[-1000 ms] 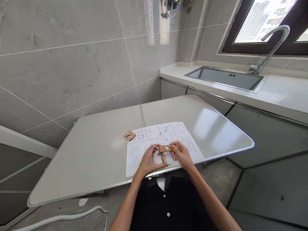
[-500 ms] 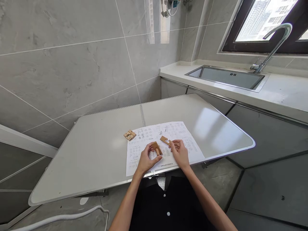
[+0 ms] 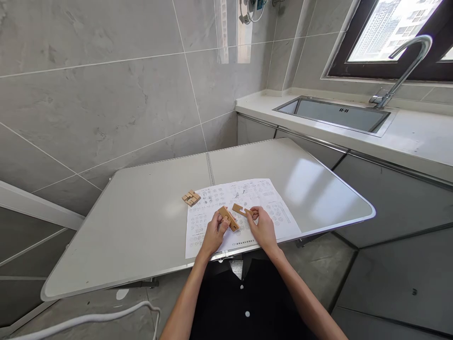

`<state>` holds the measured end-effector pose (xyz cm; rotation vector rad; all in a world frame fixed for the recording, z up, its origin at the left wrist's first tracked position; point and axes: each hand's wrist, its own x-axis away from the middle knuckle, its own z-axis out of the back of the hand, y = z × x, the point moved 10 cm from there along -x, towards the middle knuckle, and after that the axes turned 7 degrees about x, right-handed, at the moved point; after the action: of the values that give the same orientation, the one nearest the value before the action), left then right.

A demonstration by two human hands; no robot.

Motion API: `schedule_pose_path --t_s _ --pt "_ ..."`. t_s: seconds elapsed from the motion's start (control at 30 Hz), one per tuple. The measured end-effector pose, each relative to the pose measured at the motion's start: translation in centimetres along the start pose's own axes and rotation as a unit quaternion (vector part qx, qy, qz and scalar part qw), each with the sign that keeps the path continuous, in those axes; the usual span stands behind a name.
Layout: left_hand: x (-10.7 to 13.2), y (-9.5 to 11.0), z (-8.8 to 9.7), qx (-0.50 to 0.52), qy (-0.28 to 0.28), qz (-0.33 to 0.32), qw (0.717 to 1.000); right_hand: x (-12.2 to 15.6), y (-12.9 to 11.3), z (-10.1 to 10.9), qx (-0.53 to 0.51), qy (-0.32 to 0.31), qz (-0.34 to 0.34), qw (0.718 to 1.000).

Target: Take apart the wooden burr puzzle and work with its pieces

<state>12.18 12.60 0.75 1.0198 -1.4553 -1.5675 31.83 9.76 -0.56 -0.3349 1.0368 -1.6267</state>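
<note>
My left hand (image 3: 214, 232) is closed on a wooden puzzle piece (image 3: 229, 219), a notched bar tilted with its near end toward me and a dark mark on that end. Fingers of my right hand (image 3: 262, 227) pinch the right end of a flat wooden puzzle piece (image 3: 238, 208) with a cut-out in its edge. The two pieces are close together over a printed sheet (image 3: 244, 240) covered with small diagrams. Part of each piece is hidden by the fingers. Left of the sheet's far corner lies a cluster of small wooden blocks (image 3: 191, 198).
The pale folding table (image 3: 141, 226) has a metal edge and a seam across its middle. A grey tiled wall (image 3: 123, 94) rises behind it. On the right, a counter holds a sink (image 3: 332, 115) and a faucet (image 3: 406, 71). A white hose (image 3: 88, 321) runs along the floor.
My left hand has turned its wooden piece, so a long flat face now shows instead of the hollow side. The right-hand piece has shifted slightly left and down. The block cluster stays put.
</note>
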Motion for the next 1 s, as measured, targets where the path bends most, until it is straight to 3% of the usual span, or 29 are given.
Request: schedule_pose_path --t_s 0.1,0.4,0.7,0.9,1.0 --pt "0.0 0.1 0.0 0.002 0.000 -0.001 1.000 0.1 -0.6 -0.1 0.036 0.006 0.042 0.998" --pt "0.1 -0.1 0.2 -0.022 0.011 0.016 1.000 0.3 -1.3 -0.2 0.075 0.012 0.081 0.994" --pt "0.0 0.1 0.1 -0.019 0.003 0.005 1.000 0.3 -1.1 -0.3 0.101 0.025 0.079 0.992" --pt "0.1 0.6 -0.2 -0.028 -0.007 -0.010 1.000 0.5 -2.8 1.3 0.026 0.046 0.091 0.994" --pt "0.1 0.6 -0.3 -0.040 -0.008 -0.012 0.999 0.8 -4.5 2.0 -0.032 0.018 0.125 0.991"
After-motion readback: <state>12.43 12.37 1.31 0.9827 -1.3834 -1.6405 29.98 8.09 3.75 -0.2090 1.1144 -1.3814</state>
